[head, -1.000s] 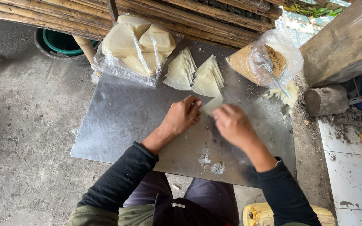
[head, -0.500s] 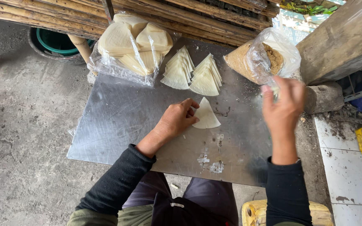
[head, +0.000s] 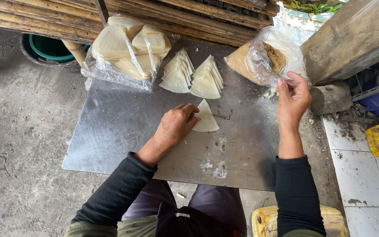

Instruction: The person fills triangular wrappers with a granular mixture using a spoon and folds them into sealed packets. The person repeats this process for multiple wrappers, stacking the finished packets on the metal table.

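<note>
The left hand (head: 175, 126) pressed flat on a thin, soft, easily torn wrapper triangle (head: 207, 118) mid-table (head: 123, 127), best lifted by its edge, while the right hand (head: 292, 98) pinched the filling bag (head: 264, 59) beyond it.

Soft, even daylight gives a bright, sharp picture with no motion blur. The metal sheet (head: 123, 127) shows a dull sheen and faint shadows. Straight lines bend slightly near the picture's edges.
</note>
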